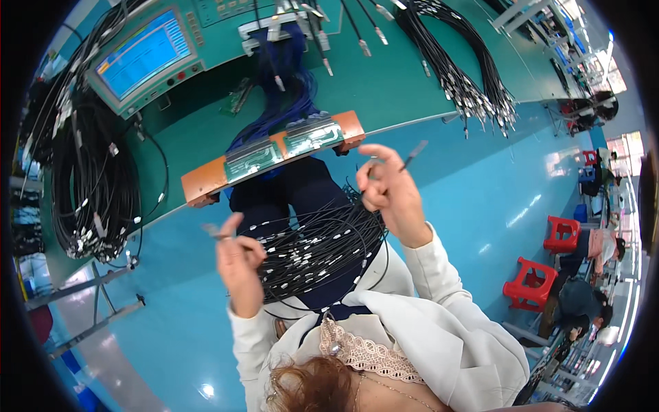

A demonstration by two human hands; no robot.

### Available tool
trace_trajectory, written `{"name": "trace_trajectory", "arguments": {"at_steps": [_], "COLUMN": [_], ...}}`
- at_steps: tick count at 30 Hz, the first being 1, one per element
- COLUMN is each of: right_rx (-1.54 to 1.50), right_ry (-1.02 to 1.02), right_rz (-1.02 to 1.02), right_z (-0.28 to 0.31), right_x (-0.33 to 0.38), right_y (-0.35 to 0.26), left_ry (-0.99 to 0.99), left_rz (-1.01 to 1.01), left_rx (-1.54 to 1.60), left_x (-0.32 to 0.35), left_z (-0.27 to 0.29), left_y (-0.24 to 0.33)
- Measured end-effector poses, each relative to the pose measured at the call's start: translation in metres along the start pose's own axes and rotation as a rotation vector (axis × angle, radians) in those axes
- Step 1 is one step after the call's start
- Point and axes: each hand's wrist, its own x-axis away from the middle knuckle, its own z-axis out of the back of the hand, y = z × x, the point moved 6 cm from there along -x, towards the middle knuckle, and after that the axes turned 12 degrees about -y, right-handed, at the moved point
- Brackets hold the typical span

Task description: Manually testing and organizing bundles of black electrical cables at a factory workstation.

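Note:
A bundle of thin black cables [309, 254] with white tags lies across my lap. Over its left side is my left hand [240, 269], thumb and fingers pinched on a cable end whose small grey plug [210, 231] points left; motion blurs it. My right hand [392, 194] is raised at the bundle's right end, fingers curled round another cable end, its dark plug [414, 154] sticking out up and right. Between my hands and the bench is a test fixture [274, 159] of two green circuit boards on an orange-brown bar, apart from both plugs.
On the green bench [371, 82] stands a tester with a blue screen [145, 55]. Dark blue wires [285, 82] run down to the fixture. Black cable bundles hang at the left [96, 178] and right [473, 82]. Red stools [530, 283] and other people are farther right.

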Motion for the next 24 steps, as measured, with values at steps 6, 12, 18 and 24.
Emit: {"name": "trace_trajectory", "arguments": {"at_steps": [6,12,18,24], "right_rx": [0.661,0.393,0.166,0.162], "right_ry": [-0.105,-0.446,-0.117,-0.016], "right_rz": [0.209,-0.359,-0.261,-0.324], "right_z": [-0.037,-0.042,-0.019,-0.001], "right_x": [0.013,-0.001,-0.013,-0.016], "right_y": [-0.068,0.013,0.054,0.074], "left_ry": [-0.095,-0.244,-0.369,-0.21], "left_rz": [-0.328,0.112,0.03,0.225], "left_rx": [0.115,0.066,-0.106,0.246], "left_x": [0.026,0.009,-0.022,-0.038], "left_z": [0.039,0.01,-0.025,-0.035], "left_y": [0.088,0.027,-0.029,-0.046]}}
